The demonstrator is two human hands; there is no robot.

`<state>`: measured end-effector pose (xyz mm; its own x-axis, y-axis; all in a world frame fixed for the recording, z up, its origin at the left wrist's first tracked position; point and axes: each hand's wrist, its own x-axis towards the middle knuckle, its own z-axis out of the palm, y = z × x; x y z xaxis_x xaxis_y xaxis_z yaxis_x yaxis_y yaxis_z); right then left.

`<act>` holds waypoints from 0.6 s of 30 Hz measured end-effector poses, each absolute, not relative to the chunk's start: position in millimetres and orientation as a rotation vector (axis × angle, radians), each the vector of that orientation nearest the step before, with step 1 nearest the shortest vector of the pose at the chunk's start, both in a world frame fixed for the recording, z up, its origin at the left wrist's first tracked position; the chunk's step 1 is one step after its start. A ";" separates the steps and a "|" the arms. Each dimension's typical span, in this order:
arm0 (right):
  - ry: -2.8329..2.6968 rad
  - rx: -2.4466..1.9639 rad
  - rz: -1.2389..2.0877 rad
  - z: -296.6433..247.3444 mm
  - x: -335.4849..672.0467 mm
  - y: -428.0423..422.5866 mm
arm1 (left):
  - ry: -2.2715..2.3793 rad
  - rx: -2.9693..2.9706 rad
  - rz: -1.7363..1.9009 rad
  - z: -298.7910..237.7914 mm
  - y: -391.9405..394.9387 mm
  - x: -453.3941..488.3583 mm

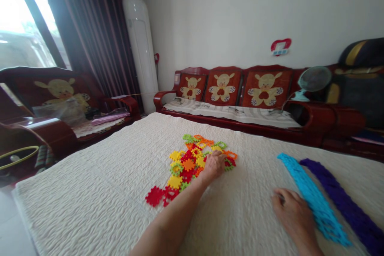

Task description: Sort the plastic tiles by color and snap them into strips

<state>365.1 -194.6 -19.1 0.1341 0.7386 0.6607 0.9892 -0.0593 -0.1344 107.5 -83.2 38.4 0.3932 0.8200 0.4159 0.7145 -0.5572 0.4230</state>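
Observation:
A heap of interlocking plastic tiles (189,165) in red, yellow, orange and green lies on the cream quilted table cover (99,172). Some are solid and others have cut-out centres. My left hand (213,164) reaches into the right side of the heap, fingers bent down among the tiles; its fingertips are hidden, and I cannot see what they grip. To the right, my right hand (292,210) rests on the cover with fingers curled in, no object visible in it. Beside it lies a long light-blue strip of joined tiles (313,198), with a dark purple strip (342,196) beyond.
Behind the table stands a red wooden sofa (322,118) with bear-patterned cushions (225,88). A small fan (315,79) sits at its right end. At left are a wooden armchair (57,130) holding a plastic bag and a tall white air conditioner (141,48) beside dark curtains.

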 end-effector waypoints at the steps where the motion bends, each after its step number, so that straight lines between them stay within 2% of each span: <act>1: -1.653 -1.857 -0.574 -18.9 365.0 -194.7 | 1.412 2.465 0.883 41.9 -81.5 103.5; 6: -1.650 -1.868 -0.557 -18.2 363.6 -195.0 | 1.851 2.305 0.596 61.0 -63.8 50.0; 12: -1.638 -1.876 -0.545 -17.5 361.9 -194.3 | 2.057 2.156 0.310 61.9 -58.6 -7.0; 18: -1.639 -1.893 -0.523 -14.5 359.5 -196.4 | 2.038 2.142 0.456 68.7 -62.9 3.1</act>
